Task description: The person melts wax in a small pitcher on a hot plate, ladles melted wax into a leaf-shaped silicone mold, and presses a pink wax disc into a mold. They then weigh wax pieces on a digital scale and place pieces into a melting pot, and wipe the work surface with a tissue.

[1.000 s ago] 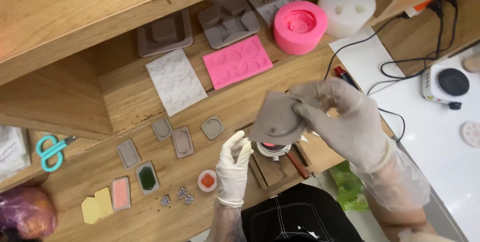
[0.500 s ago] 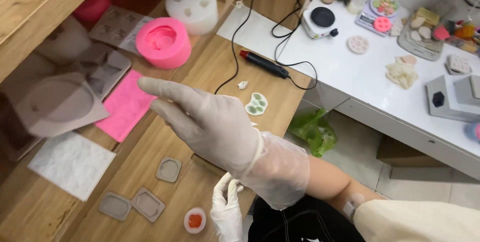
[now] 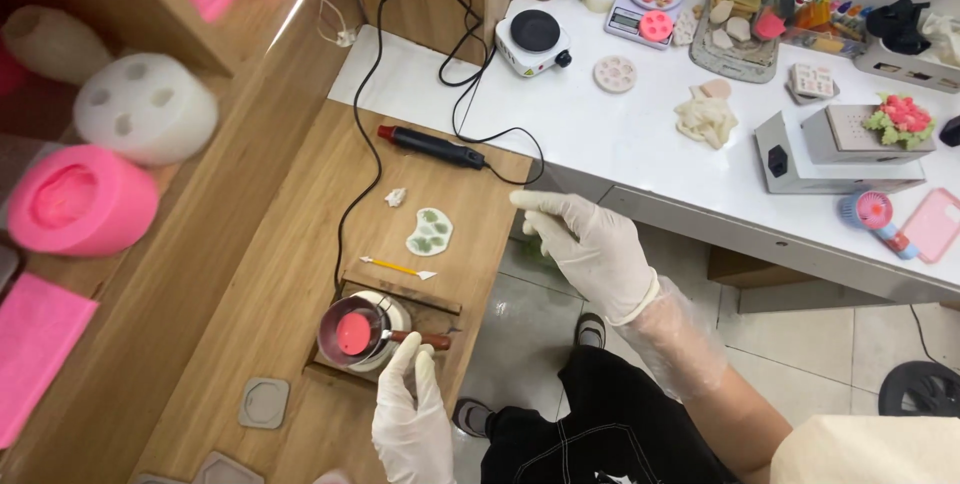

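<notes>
My left hand [image 3: 408,422], in a white glove, reaches up from the bottom edge. Its spread fingertips lie at the wooden handle of a small metal pot [image 3: 352,334] holding red liquid; I cannot tell whether they grip it. The pot stands on a small wooden stand [image 3: 440,304] on the wooden worktop [image 3: 300,244]. My right hand [image 3: 588,240], also gloved, hovers open and empty just past the worktop's right edge, fingers spread.
A round pink mould [image 3: 78,200], a white cylindrical mould [image 3: 146,110] and a flat pink mould [image 3: 35,344] lie left. A black heat tool [image 3: 436,150], a pale green paw-shaped piece [image 3: 430,232], a yellow stick [image 3: 392,266] and a grey mould [image 3: 265,402] are on the worktop. The white counter [image 3: 640,144] carries a hotplate [image 3: 531,42].
My right hand held a grey mould, set it down at the left shelf, and has drawn back empty to the right. The view swung right. My left hand now rests by the pot handle.
</notes>
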